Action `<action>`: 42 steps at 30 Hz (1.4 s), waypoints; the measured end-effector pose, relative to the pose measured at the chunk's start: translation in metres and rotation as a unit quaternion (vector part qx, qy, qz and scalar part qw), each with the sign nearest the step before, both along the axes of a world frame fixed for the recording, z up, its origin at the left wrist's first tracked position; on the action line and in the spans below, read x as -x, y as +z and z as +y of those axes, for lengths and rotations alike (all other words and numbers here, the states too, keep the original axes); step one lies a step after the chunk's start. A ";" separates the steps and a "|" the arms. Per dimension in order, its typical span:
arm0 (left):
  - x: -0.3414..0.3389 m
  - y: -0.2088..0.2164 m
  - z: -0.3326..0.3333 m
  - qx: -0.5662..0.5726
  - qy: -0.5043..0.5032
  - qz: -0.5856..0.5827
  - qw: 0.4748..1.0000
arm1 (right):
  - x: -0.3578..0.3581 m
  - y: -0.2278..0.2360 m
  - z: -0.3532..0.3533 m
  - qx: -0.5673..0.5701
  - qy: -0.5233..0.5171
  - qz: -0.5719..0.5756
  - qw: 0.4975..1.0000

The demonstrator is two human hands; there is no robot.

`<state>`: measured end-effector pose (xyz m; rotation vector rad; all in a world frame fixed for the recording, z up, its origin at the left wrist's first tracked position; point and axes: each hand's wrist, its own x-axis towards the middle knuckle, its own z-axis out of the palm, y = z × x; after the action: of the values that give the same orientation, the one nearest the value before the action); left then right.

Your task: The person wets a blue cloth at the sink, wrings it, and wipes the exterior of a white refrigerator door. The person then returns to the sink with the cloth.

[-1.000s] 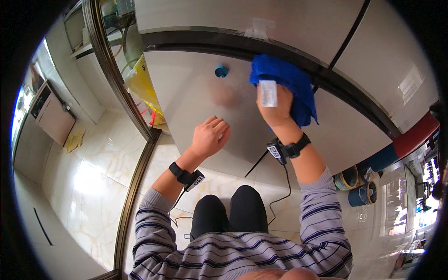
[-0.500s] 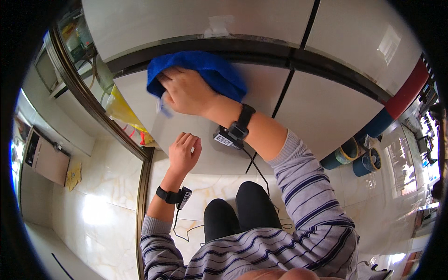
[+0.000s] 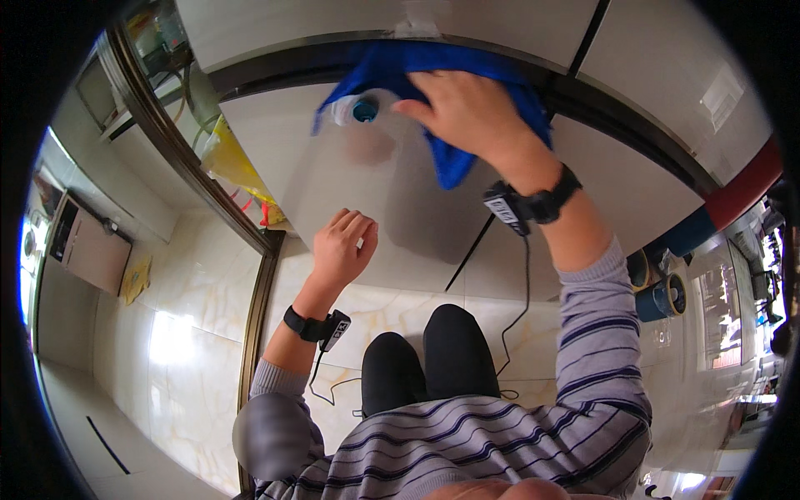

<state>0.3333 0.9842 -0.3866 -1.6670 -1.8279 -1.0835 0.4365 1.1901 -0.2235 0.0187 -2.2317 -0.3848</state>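
A blue cloth [image 3: 454, 167] is spread against a glossy pale panel [image 3: 317, 192], just under and partly over its dark groove [image 3: 275, 71]. On top of it lies my right hand [image 3: 471, 112], pressing it to the surface, with the thumb held out to the left and the fingertips on the fabric. My left hand [image 3: 342, 246] hangs in front of the panel's lower left, fingers loosely curled, holding nothing. Each wrist wears a black strap with a small cabled device. A round teal patch [image 3: 365, 109] shows on the panel left of my right hand; I cannot tell if it is a reflection.
A brown metal door frame [image 3: 162, 125] runs down the left. Beside it a yellow bag [image 3: 233, 162] rests near the panel. Dark cylindrical containers [image 3: 658, 300] stand at the right on marble-patterned floor tiles [image 3: 179, 283]. Thin cables trail near my knees.
My right hand has swept right and slightly up across the panel, carrying the blue cloth, which now fans out wider. The left hand has shifted slightly right and up, still curled.
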 end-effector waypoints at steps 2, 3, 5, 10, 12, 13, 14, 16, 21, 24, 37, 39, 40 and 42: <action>-0.004 0.002 0.005 0.015 0.007 0.006 1.000 | -0.024 0.000 0.017 -0.030 -0.039 0.002 0.999; -0.006 0.004 0.008 0.005 0.002 0.007 1.000 | -0.035 0.000 0.025 -0.044 -0.049 -0.001 0.998; -0.009 0.008 0.010 0.003 0.000 0.006 1.000 | -0.051 -0.003 0.036 -0.056 -0.066 -0.024 0.996; -0.018 0.036 0.018 -0.044 0.040 0.099 0.993 | -0.065 -0.011 0.045 -0.188 0.015 0.008 0.982; -0.018 0.050 0.024 -0.063 0.074 0.153 0.983 | -0.064 -0.009 0.041 -0.178 -0.029 -0.014 0.983; -0.018 0.057 0.027 -0.061 0.091 0.165 0.980 | -0.063 -0.007 0.038 -0.172 -0.046 -0.020 0.984; -0.018 0.063 0.030 -0.051 0.111 0.174 0.977 | -0.062 -0.005 0.035 -0.170 -0.045 -0.008 0.984; -0.011 0.074 0.038 -0.034 0.141 0.186 0.972 | -0.054 -0.001 0.028 -0.156 -0.045 0.007 0.987; 0.005 0.094 0.059 -0.038 0.140 0.184 0.972 | -0.035 0.011 0.018 -0.178 -0.025 0.034 0.983; 0.012 0.102 0.074 -0.095 0.146 0.209 0.962 | -0.032 0.011 0.017 -0.176 -0.044 0.035 0.983; 0.021 0.110 0.086 -0.201 0.128 0.215 0.947 | -0.037 0.011 0.009 -0.154 -0.026 0.033 0.987; 0.022 0.109 0.089 -0.213 0.134 0.220 0.942 | -0.021 0.015 0.003 -0.151 -0.020 0.051 0.987; 0.024 0.109 0.089 -0.208 0.137 0.224 0.942 | -0.015 0.016 0.001 -0.150 -0.019 0.058 0.987; 0.026 0.110 0.087 -0.204 0.138 0.237 0.940 | -0.015 0.015 0.000 -0.151 -0.026 0.059 0.986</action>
<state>0.3078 1.0715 -0.2771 -1.2446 -1.3599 -0.7837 0.4514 1.1903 -0.2081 0.0958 -2.0427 -0.7312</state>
